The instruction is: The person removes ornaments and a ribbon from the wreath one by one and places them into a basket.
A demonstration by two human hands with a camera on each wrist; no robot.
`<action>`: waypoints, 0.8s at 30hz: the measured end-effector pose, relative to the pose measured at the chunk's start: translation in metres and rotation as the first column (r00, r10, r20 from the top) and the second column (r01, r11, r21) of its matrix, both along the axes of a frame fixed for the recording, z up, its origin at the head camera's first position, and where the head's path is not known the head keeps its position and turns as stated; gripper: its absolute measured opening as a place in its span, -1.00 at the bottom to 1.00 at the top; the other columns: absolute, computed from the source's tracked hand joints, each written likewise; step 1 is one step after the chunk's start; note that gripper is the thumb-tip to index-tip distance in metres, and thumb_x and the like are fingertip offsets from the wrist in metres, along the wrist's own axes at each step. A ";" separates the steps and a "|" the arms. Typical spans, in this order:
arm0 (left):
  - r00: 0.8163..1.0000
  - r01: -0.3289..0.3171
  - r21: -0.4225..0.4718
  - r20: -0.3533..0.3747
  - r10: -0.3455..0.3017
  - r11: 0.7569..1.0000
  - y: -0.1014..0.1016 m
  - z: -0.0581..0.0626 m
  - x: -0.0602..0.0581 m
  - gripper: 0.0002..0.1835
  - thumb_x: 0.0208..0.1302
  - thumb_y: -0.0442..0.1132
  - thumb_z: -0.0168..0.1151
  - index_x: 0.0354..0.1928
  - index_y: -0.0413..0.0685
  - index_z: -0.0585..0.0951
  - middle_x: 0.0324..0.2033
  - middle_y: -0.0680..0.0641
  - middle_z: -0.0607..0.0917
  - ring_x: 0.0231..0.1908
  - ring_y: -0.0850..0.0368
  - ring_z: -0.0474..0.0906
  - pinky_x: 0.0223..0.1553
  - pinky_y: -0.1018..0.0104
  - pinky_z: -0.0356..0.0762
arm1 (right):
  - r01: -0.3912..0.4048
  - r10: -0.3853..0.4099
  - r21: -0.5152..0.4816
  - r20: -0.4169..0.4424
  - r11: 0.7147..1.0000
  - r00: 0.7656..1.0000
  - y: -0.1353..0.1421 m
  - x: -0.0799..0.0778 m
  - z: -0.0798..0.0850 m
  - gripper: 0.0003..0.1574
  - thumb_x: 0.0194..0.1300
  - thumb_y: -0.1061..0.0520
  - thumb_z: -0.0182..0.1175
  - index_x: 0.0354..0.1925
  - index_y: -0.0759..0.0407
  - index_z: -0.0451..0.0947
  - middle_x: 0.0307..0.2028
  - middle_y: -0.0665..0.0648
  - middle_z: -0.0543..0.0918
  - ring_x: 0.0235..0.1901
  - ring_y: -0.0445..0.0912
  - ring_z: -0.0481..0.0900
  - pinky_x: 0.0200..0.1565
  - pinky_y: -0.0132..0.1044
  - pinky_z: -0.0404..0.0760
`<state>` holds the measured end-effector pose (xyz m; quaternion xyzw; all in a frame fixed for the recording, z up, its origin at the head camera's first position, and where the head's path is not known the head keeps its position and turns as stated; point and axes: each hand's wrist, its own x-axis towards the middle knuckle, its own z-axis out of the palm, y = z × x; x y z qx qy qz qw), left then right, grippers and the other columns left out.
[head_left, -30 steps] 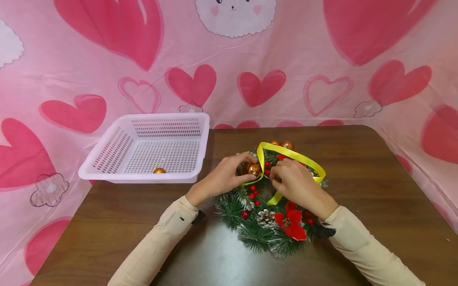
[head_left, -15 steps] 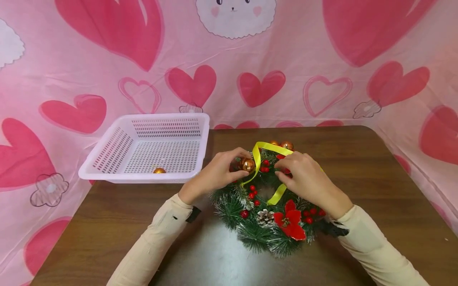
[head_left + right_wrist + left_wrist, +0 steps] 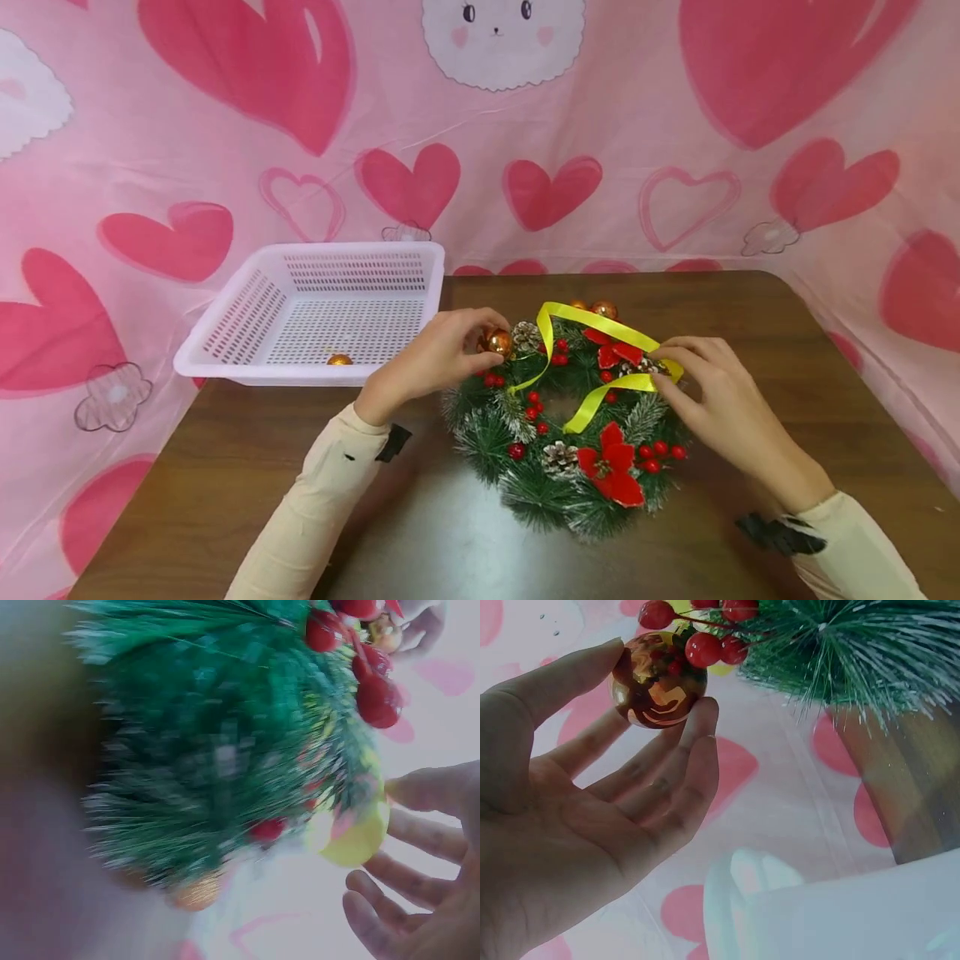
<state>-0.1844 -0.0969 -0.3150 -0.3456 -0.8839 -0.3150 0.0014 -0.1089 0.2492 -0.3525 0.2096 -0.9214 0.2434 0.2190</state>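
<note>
A green wreath (image 3: 558, 500) with red poinsettias, berries and pinecones lies on the table. Its yellow ribbon (image 3: 600, 317) loops over the top. At the wreath's upper left, my left hand (image 3: 431, 357) holds a shiny copper ball ornament (image 3: 497, 342). The left wrist view shows this ball (image 3: 658, 679) between thumb and fingertips, next to red berries (image 3: 703, 649). My right hand (image 3: 731, 408) is at the wreath's right side, thumb and forefinger apart around the ribbon's bend. In the right wrist view its thumb reaches the yellow ribbon (image 3: 358, 841), the other fingers loosely extended.
At the back left stands a white perforated basket (image 3: 307, 375), with one gold ball (image 3: 339, 360) inside. More copper balls (image 3: 603, 310) sit at the wreath's far edge. A pink heart-patterned cloth (image 3: 480, 125) hangs behind the brown table (image 3: 795, 375).
My left hand has moved left with the copper ball, out from beside the ribbon. The right hand has drawn away to the right, from the wreath's middle to its right edge.
</note>
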 end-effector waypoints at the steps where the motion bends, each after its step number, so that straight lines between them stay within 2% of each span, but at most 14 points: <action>1: 1.000 -0.005 -0.001 0.004 0.005 1.000 -0.001 0.001 0.000 -0.64 0.23 -0.21 0.43 0.06 -0.08 0.63 -0.34 0.09 0.66 -0.43 0.14 0.52 -0.38 0.29 0.50 | 0.006 -0.006 -0.028 0.019 1.000 1.000 0.004 0.005 -0.005 -0.59 0.09 0.25 0.46 -0.04 0.20 0.65 0.01 0.19 0.60 0.06 0.13 0.42 -0.05 0.11 0.43; 4: 1.000 -0.014 -0.002 0.019 0.014 1.000 -0.003 0.002 -0.002 -0.63 0.24 -0.21 0.42 0.07 -0.08 0.63 -0.31 0.07 0.67 -0.40 0.14 0.54 -0.33 0.23 0.54 | 0.037 -0.020 -0.123 0.139 0.992 0.990 0.015 0.022 -0.021 -0.40 0.13 0.18 0.47 0.15 0.12 0.57 0.20 0.22 0.50 0.21 0.20 0.35 0.06 0.29 0.36; 5: 1.000 -0.014 0.002 0.023 0.014 1.000 -0.004 0.002 -0.003 -0.63 0.24 -0.22 0.41 0.08 -0.10 0.62 -0.28 0.05 0.69 -0.37 0.14 0.56 -0.29 0.21 0.57 | 0.053 -0.023 -0.154 0.187 0.987 0.982 0.018 0.027 -0.026 -0.33 0.16 0.15 0.46 0.24 0.07 0.52 0.27 0.20 0.45 0.23 0.20 0.33 0.14 0.23 0.36; 8: 0.999 -0.026 0.023 0.038 0.025 0.999 -0.010 0.004 -0.004 -0.62 0.24 -0.24 0.41 0.08 -0.11 0.61 -0.21 0.02 0.71 -0.30 0.14 0.61 -0.20 0.15 0.62 | 0.087 0.008 -0.284 0.317 0.955 0.948 0.023 0.035 -0.038 -0.13 0.27 0.14 0.38 0.45 -0.11 0.26 0.39 0.14 0.32 0.30 0.02 0.34 0.26 -0.21 0.42; 11: 0.997 -0.040 0.060 0.064 0.036 0.997 -0.017 0.007 -0.005 -0.62 0.24 -0.27 0.41 0.08 -0.14 0.60 -0.18 -0.02 0.72 -0.24 0.13 0.65 -0.14 0.14 0.64 | 0.081 0.097 -0.427 0.380 0.901 0.920 0.024 0.035 -0.046 0.01 0.35 0.24 0.28 0.55 -0.19 0.01 0.42 0.18 0.26 0.26 -0.25 0.39 0.10 -0.68 0.37; 13: 0.996 -0.052 0.075 0.072 0.046 0.996 -0.022 0.010 -0.005 -0.63 0.24 -0.28 0.40 0.08 -0.14 0.59 -0.19 -0.02 0.72 -0.22 0.13 0.66 -0.12 0.16 0.64 | 0.075 0.149 -0.498 0.396 0.864 0.906 0.023 0.034 -0.052 0.04 0.36 0.29 0.24 0.57 -0.13 -0.06 0.41 0.27 0.26 0.24 -0.37 0.37 0.09 -0.66 0.40; 15: 0.996 -0.063 0.083 0.075 0.056 0.995 -0.026 0.013 -0.006 -0.63 0.25 -0.28 0.40 0.08 -0.13 0.59 -0.18 -0.02 0.72 -0.19 0.12 0.67 -0.09 0.16 0.64 | 0.089 0.165 -0.524 0.418 0.847 0.893 0.023 0.035 -0.058 0.00 0.37 0.28 0.23 0.57 -0.07 -0.05 0.39 0.28 0.28 0.22 -0.41 0.37 0.08 -0.65 0.42; 21: 0.996 -0.086 0.125 0.051 0.080 0.988 -0.039 0.023 -0.008 -0.59 0.25 -0.27 0.40 0.13 -0.11 0.57 -0.12 -0.04 0.71 -0.12 0.07 0.68 -0.08 0.13 0.67 | 0.148 0.143 -0.513 0.485 0.845 0.863 0.025 0.033 -0.069 -0.24 0.40 0.18 0.24 0.44 0.24 0.18 0.26 0.12 0.40 0.14 -0.46 0.37 0.07 -0.67 0.38; 24: 0.994 -0.103 0.152 0.040 0.098 0.983 -0.045 0.029 -0.009 -0.53 0.25 -0.28 0.40 0.20 -0.08 0.55 -0.07 -0.06 0.70 -0.10 0.05 0.69 -0.08 0.16 0.68 | 0.158 0.146 -0.519 0.497 0.840 0.856 0.027 0.030 -0.071 -0.28 0.39 0.17 0.25 0.40 0.25 0.22 0.22 0.02 0.41 0.13 -0.47 0.38 0.06 -0.67 0.38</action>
